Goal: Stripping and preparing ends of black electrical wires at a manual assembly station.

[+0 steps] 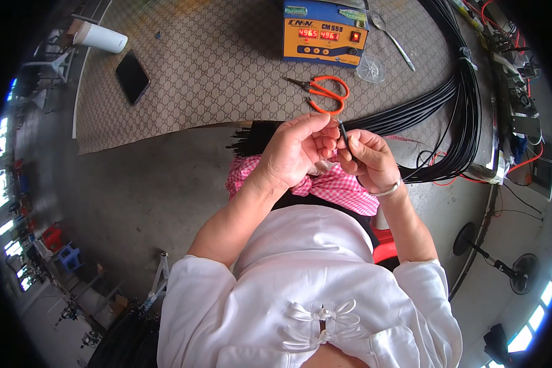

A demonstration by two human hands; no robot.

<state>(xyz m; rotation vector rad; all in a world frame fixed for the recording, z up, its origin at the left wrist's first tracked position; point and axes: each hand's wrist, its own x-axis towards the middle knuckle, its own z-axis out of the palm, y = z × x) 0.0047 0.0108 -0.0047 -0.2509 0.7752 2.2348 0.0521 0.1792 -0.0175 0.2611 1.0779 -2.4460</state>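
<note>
In front of me, at the table's near edge, my two hands meet over a thin black cable (345,136). My right hand (374,161), with a bracelet at its wrist, is closed around the cable near its end. The fingertips of my left hand (295,147) pinch at that cable's tip, where fine thin strands seem to stick out; they are too small to make out well. Orange-handled scissors (330,92) lie on the table just beyond my fingers. A thick bundle of black cables (423,101) runs from the right, its cut ends (251,140) showing left of my left hand.
On the patterned tablecloth (214,80) stand a yellow and blue control box (322,38) with lit digits, a clear plastic dish (371,69) and a metal spoon (394,40). A black phone (132,76) and a white tumbler (101,38) lie left. Pink checked cloth (340,191) covers my lap.
</note>
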